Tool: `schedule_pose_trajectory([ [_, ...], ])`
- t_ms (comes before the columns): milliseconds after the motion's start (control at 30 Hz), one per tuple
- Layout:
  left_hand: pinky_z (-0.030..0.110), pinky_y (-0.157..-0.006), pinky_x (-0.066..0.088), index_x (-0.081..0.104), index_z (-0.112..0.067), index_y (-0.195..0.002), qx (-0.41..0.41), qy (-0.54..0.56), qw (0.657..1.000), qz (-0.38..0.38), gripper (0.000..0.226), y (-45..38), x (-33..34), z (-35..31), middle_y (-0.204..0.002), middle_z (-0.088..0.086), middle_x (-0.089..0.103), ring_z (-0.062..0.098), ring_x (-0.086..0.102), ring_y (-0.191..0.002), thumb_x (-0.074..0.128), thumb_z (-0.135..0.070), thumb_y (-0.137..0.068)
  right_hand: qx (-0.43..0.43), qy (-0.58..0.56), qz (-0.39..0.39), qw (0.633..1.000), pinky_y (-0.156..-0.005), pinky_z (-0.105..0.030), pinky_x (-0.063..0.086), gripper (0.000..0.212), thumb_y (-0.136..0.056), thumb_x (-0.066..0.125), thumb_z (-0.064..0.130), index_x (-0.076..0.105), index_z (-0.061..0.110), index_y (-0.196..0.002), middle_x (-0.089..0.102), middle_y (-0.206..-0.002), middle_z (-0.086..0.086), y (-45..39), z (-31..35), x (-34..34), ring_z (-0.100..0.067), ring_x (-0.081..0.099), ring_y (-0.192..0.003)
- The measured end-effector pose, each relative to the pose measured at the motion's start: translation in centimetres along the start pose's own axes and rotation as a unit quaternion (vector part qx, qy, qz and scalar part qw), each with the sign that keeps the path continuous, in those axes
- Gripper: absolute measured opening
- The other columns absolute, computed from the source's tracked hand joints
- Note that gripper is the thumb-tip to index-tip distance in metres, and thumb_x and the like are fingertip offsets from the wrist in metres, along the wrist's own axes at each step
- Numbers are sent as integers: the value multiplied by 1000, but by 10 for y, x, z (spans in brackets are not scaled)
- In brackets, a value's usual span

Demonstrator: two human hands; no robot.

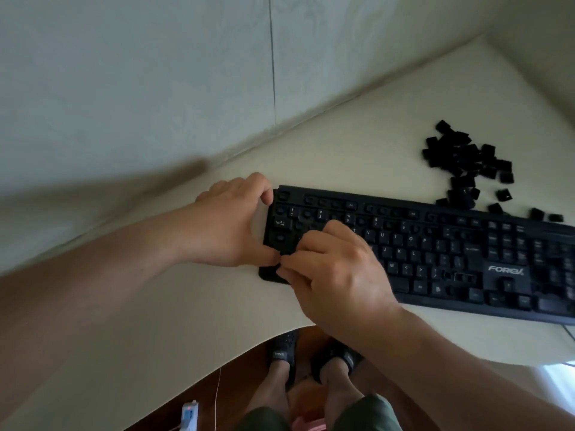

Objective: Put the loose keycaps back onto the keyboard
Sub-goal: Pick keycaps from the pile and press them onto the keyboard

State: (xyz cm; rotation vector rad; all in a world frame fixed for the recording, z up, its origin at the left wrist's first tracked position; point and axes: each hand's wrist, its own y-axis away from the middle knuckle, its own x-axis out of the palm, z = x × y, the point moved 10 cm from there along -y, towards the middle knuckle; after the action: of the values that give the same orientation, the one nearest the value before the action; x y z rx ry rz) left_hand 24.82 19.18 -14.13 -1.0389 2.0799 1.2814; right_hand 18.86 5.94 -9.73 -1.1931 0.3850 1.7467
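A black keyboard (435, 244) lies across the pale table (174, 306), with several key sockets bare along its left side and top rows. My left hand (233, 219) clasps the keyboard's left end, index finger on the top corner, thumb at the lower left. My right hand (329, 272) lies over the lower-left keys, fingertips pinched together against the left thumb; whether a keycap sits between them is hidden. A heap of loose black keycaps (466, 163) rests behind the keyboard at the right.
A wall (155, 88) rises just behind the table. A few stray keycaps (535, 213) lie along the keyboard's back edge. Below the table's curved front edge are my feet in black sandals (283, 353) and a white power strip (189, 415) on the floor.
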Motion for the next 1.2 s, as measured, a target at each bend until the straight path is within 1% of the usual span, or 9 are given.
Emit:
schedule_pose_trajectory([
  [167, 36, -83, 38, 50, -40, -101, 59, 50, 991, -108, 31, -26, -43, -52, -101, -15, 45, 18, 46, -106, 71, -48, -80, 119, 15, -83, 989, -75, -30, 54, 10, -90, 76, 21, 81, 17, -98, 75, -90, 3, -12, -84, -74, -18, 64, -80],
  [267, 37, -95, 43, 54, -43, -104, 125, 58, 980, -145, 27, -46, -57, -92, -104, -15, 48, 17, 48, -109, 70, -45, -82, 223, 81, -77, 968, -85, -25, 48, 20, -92, 72, 19, 77, 18, -111, 75, -104, 1, -12, -156, -106, -19, 68, -95],
  [433, 35, -98, 45, 56, -45, -109, 184, 60, 969, -155, 28, -76, -52, -137, -113, -14, 54, 12, 50, -109, 69, -43, -84, 271, 138, -40, 952, -87, -46, 57, 30, -88, 75, 31, 75, 21, -117, 67, -112, -6, -17, -215, -120, -32, 63, -99],
  [533, 32, -95, 44, 58, -43, -111, 193, 69, 965, -166, 28, -87, -47, -150, -112, -13, 55, 11, 50, -108, 70, -38, -86, 255, 151, -49, 954, -80, -46, 56, 28, -88, 76, 33, 77, 23, -114, 63, -106, -7, -21, -217, -116, -35, 58, -94],
  [633, 36, -96, 46, 59, -41, -111, 193, 62, 966, -162, 28, -97, -41, -156, -111, -12, 56, 14, 52, -108, 70, -37, -86, 237, 176, -59, 954, -68, -37, 46, 17, -87, 76, 30, 80, 24, -103, 59, -95, -8, -25, -215, -109, -35, 53, -86],
  [800, 41, -96, 49, 58, -45, -108, 182, 52, 970, -154, 26, -110, -34, -164, -108, -12, 58, 15, 54, -104, 68, -39, -85, 227, 195, -36, 954, -73, -42, 42, 8, -86, 78, 21, 81, 22, -92, 59, -94, -5, -28, -213, -99, -37, 52, -92],
  [933, 33, -93, 48, 60, -40, -110, 182, 71, 969, -151, 26, -115, -32, -170, -110, -13, 60, 10, 55, -103, 70, -32, -87, 209, 199, -9, 957, -78, -46, 45, 10, -85, 79, 30, 79, 23, -92, 58, -98, -2, -30, -209, -93, -35, 50, -99],
  [1067, 9, -83, 38, 62, -34, -117, 180, 70, 973, -129, 32, -120, -25, -177, -117, -18, 61, 0, 54, -102, 68, -15, -92, 196, 183, 3, 963, -78, -46, 44, 17, -80, 82, 38, 78, 24, -88, 62, -97, 2, -29, -208, -93, -33, 53, -101],
  [1200, 14, -81, 42, 58, -43, -113, 165, 72, 977, -111, 39, -125, -16, -177, -118, -22, 64, 1, 60, -101, 66, -12, -89, 157, 208, -24, 965, -74, -41, 42, 15, -85, 76, 33, 75, 19, -81, 67, -83, 3, -29, -205, -95, -31, 55, -93],
])
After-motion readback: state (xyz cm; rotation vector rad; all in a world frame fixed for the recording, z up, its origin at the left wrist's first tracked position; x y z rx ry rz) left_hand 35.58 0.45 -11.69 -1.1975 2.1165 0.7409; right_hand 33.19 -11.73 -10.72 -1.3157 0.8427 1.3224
